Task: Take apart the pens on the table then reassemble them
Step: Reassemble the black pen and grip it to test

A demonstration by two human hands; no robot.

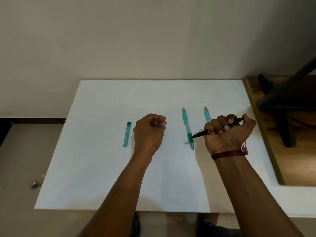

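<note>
My right hand (227, 132) grips a black pen (199, 134) in its fist above the white table (106, 177). The pen's tip points left and reaches the grip of a whole teal pen (186, 124) that lies lengthwise on the table. A second teal pen (206, 113) lies further right, its lower half hidden behind my right hand. My left hand (150, 130) is curled into a fist over the table's middle; I cannot see anything inside it. A separate teal pen piece (127, 134) lies just left of that hand.
A wall runs along the table's far edge. To the right stands a wooden surface (266, 134) with a black metal stand (283, 106) on it. Small bits of debris (34, 184) lie on the floor at the left. My feet show below the table's near edge.
</note>
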